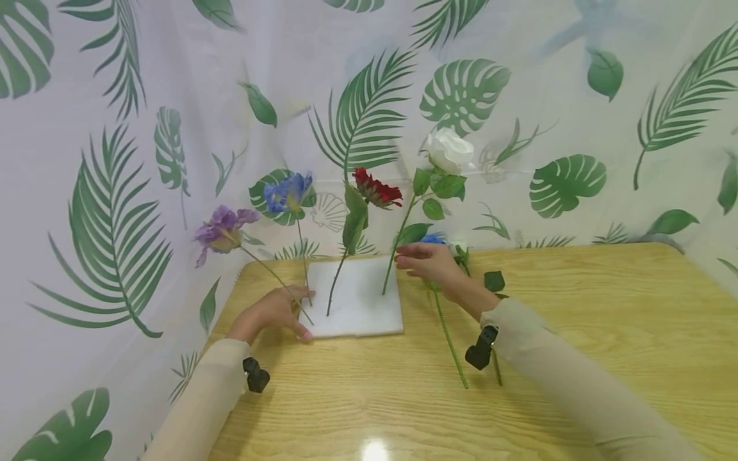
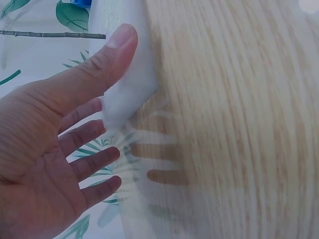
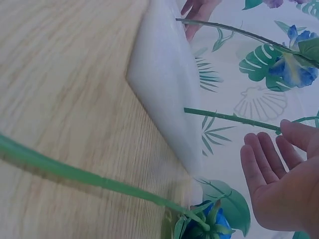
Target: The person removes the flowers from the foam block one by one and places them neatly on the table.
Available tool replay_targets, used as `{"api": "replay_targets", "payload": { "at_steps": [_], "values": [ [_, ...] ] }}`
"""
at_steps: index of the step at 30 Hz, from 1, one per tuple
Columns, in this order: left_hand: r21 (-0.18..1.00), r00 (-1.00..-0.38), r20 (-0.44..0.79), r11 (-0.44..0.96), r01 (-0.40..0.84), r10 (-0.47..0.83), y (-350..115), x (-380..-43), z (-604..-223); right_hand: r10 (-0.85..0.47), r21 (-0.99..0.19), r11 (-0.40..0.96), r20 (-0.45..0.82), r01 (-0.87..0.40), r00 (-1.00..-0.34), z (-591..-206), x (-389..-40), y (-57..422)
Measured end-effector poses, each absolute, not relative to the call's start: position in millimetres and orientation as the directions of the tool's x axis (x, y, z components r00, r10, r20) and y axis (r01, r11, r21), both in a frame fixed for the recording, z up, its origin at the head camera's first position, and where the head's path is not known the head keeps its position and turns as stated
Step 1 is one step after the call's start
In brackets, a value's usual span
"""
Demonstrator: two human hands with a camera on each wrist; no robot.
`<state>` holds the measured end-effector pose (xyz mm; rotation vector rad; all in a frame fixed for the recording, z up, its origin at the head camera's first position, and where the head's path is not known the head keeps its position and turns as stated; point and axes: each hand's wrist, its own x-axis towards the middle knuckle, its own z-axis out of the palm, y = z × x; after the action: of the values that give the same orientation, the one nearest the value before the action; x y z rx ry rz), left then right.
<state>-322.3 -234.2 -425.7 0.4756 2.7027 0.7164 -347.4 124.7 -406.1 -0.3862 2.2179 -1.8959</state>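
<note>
A white foam block (image 1: pixel 369 314) lies on the table with several artificial flowers standing in it: a purple flower (image 1: pixel 221 234), a blue flower (image 1: pixel 288 192), a red flower (image 1: pixel 377 189) and a white rose (image 1: pixel 450 152). My left hand (image 1: pixel 273 314) rests at the block's left edge, fingers spread and thumb toward the front corner; in the left wrist view the thumb (image 2: pixel 122 42) lies over the foam. Beside the rose's green stem (image 3: pixel 234 118) is my right hand (image 3: pixel 289 179), its fingers loosely extended. The thumb tip meets the stem in that view; whether it touches cannot be told.
More flowers lie on the wooden table (image 1: pixel 605 333) right of the block, among them a blue one (image 1: pixel 434 238) with a long green stem (image 1: pixel 450 339), partly under my right arm. A leaf-patterned white curtain (image 1: pixel 519 38) hangs behind and left.
</note>
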Motion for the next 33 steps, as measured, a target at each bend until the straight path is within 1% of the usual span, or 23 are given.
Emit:
{"api": "replay_targets", "payload": {
  "at_steps": [14, 26, 33],
  "values": [
    [0.525, -0.903, -0.203, 0.820, 0.227, 0.380, -235, -321, -425, -0.268, -0.994, 0.102, 0.000, -0.029, -0.963, -403, -355, 111],
    [0.530, -0.903, -0.204, 0.818, 0.222, 0.377, -234, -320, -426, -0.285, -0.994, 0.103, 0.001, -0.032, -0.958, -403, -356, 110],
    [0.536, -0.902, -0.213, 0.817, 0.213, 0.376, -234, -322, -426, -0.269, -0.994, 0.106, -0.011, -0.018, -0.963, -402, -357, 110]
  ]
}}
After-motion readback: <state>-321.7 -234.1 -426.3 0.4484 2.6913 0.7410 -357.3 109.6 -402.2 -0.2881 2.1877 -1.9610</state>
